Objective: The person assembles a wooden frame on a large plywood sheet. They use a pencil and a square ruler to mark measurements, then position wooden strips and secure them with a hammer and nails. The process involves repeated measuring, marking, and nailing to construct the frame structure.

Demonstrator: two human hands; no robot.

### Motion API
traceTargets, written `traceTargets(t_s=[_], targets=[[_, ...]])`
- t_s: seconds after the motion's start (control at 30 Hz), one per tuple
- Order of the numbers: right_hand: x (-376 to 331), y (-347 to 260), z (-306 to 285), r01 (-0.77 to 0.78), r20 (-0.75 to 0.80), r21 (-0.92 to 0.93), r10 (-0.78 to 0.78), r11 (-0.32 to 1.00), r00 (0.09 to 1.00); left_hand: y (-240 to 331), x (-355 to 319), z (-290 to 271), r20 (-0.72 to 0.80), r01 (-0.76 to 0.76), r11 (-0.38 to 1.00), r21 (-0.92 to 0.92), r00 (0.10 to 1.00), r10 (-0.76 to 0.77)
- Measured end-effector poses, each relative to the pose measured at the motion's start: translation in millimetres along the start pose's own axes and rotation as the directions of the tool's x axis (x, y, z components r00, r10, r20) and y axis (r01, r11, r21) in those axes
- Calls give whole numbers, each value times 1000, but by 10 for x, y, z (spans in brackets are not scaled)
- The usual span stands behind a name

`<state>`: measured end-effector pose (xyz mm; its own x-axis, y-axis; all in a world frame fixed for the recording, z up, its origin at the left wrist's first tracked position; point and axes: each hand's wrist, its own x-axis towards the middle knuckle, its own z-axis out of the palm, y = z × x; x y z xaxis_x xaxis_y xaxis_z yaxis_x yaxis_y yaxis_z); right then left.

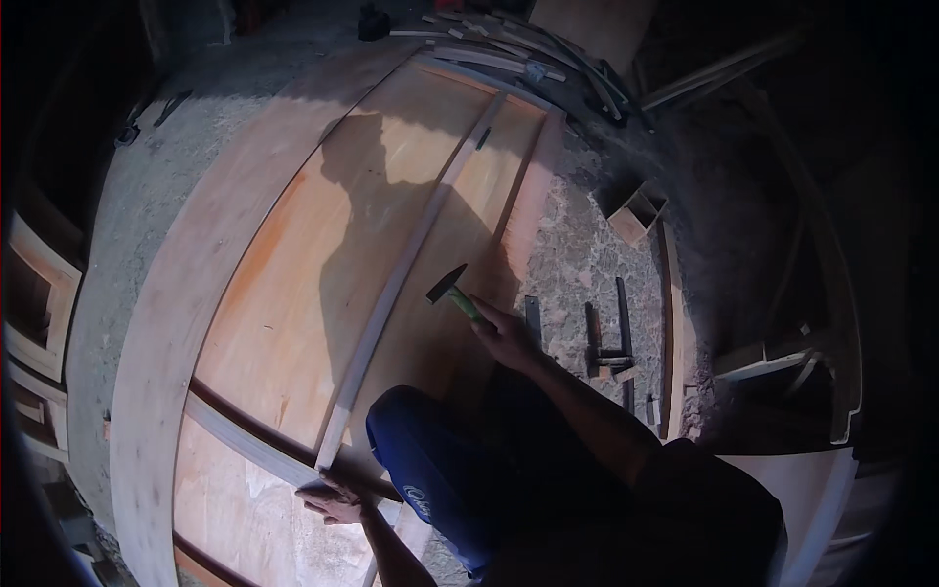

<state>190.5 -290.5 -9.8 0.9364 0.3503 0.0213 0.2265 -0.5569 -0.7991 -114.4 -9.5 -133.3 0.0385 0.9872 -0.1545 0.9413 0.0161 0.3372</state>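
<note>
A hammer with a dark head and green handle is gripped in my right hand, raised over the right half of a large wooden panel. My left hand lies with its fingers stretched out at the joint where a long batten meets a crosspiece. Both strips lie on the panel. My bent knee in blue trousers is beside the long batten. Whether anything small lies under my left fingers cannot be made out.
A square and other dark hand tools lie on the rough floor at right. Beyond them are a small wooden box and a long board. Loose strips are piled at the far end. Wooden frames stand at left.
</note>
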Motion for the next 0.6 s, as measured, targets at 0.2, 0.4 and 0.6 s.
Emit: traceTargets(t_s=[0.2,0.4,0.6], targets=[[-999,1398,-1126,-578,-403,-132,489,805,773,-265,175,231,-129,-75,997,-26,989,71],[-1482,2495,-941,-517,-355,-81,460,852,814,754,45,-446,-306,-370,892,-261,908,287],[-1097,2614,-861,-434,145,-471,552,768,821,2603,-693,-739,-94,-727,429,-536,557,825]])
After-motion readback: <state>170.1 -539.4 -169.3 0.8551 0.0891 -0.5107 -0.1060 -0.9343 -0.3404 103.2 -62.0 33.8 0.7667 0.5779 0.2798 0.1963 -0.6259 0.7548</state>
